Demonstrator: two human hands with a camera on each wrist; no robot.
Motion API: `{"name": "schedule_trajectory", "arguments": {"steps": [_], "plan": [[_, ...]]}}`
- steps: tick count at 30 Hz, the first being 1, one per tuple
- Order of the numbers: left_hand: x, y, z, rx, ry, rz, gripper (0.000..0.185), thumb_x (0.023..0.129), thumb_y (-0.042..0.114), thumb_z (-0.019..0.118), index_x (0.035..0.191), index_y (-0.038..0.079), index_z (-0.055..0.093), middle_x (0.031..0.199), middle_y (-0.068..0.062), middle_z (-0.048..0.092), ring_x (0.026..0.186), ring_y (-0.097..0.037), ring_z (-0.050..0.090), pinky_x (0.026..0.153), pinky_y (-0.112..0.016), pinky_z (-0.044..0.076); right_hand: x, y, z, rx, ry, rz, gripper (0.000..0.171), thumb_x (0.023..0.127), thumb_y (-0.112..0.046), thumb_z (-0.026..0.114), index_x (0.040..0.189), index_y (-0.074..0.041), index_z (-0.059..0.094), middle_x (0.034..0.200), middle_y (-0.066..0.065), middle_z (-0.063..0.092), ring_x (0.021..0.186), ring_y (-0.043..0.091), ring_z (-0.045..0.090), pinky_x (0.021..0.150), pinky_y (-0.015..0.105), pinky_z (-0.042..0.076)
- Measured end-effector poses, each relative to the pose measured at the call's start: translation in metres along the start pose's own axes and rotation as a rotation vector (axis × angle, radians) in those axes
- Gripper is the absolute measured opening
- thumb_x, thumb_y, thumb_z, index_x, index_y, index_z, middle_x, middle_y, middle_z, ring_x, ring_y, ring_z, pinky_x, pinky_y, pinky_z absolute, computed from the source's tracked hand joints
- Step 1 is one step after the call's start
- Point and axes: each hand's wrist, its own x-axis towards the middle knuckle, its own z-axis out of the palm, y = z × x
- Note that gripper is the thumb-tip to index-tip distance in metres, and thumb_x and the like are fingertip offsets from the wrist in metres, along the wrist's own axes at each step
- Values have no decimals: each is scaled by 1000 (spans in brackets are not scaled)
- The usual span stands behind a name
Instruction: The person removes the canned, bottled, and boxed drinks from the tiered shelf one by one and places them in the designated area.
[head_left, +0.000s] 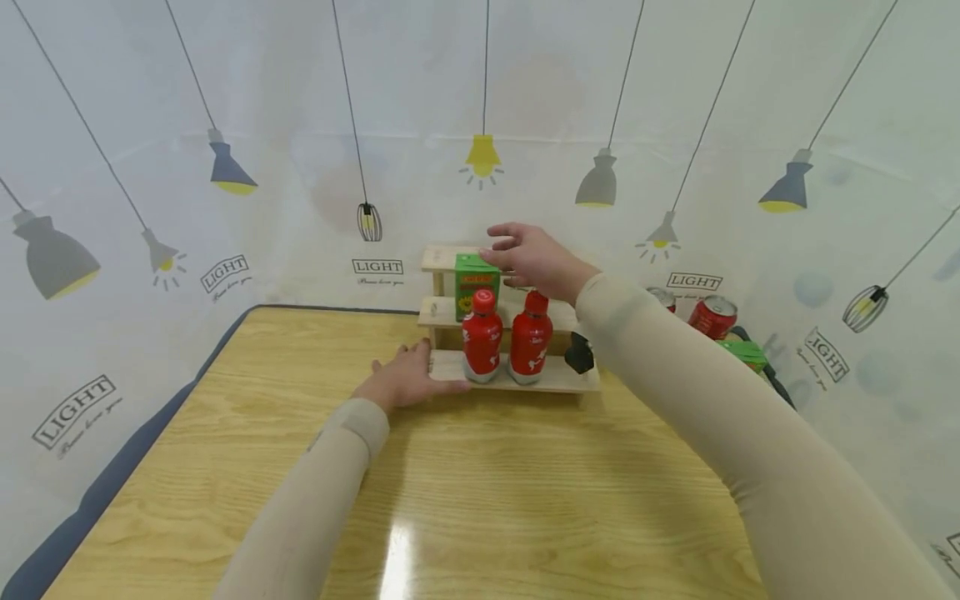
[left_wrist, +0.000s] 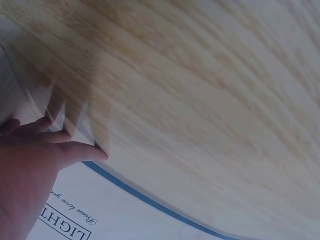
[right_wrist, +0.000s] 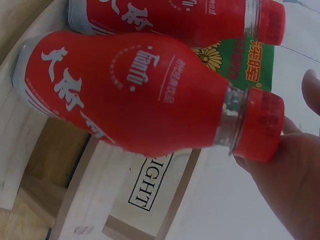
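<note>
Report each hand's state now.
Left hand: open, flat on the table, fingertips at the wooden rack.
Right hand: open, above the green carton, holding nothing.

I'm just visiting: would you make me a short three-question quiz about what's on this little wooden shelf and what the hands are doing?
1. True or false: the left hand rests flat beside the wooden shelf.
2. How many red bottles stand on the bottom step?
3. The right hand hovers over: A) the green carton B) the cans C) the table

Key: 1 true; 2 two; 3 A.
</note>
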Motion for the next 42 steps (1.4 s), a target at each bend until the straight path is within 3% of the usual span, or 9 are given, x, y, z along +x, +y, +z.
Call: {"name": "schedule_trajectory", "arguments": {"steps": [13, 23, 42], "plan": [[3, -3, 1, 2, -8, 3, 151, 59, 109, 55, 168, 9, 24, 173, -19, 35, 165, -46, 18, 121, -87, 7, 15, 6, -2, 33, -90, 57, 64, 106, -20, 68, 163, -13, 41, 160, 15, 51, 138, 33, 60, 120, 53, 50], [3, -2, 1, 3, 10, 0, 150, 60, 109, 54, 168, 10, 25, 173, -17, 36, 165, -45, 19, 121, -88, 7, 21, 6, -3, 8, -143, 114, 58, 101, -16, 74, 155, -15, 51, 146, 13, 61, 137, 32, 61, 118, 53, 52], [4, -5, 3, -12, 4, -6, 152, 56, 111, 54, 168, 11, 25, 173, -15, 37, 165, -45, 18, 121, -87, 6, 24, 20, -15, -40, -170, 46, 46, 102, -17, 73, 146, -13, 61, 136, 14, 64, 122, 30, 66, 111, 52, 57]]}}
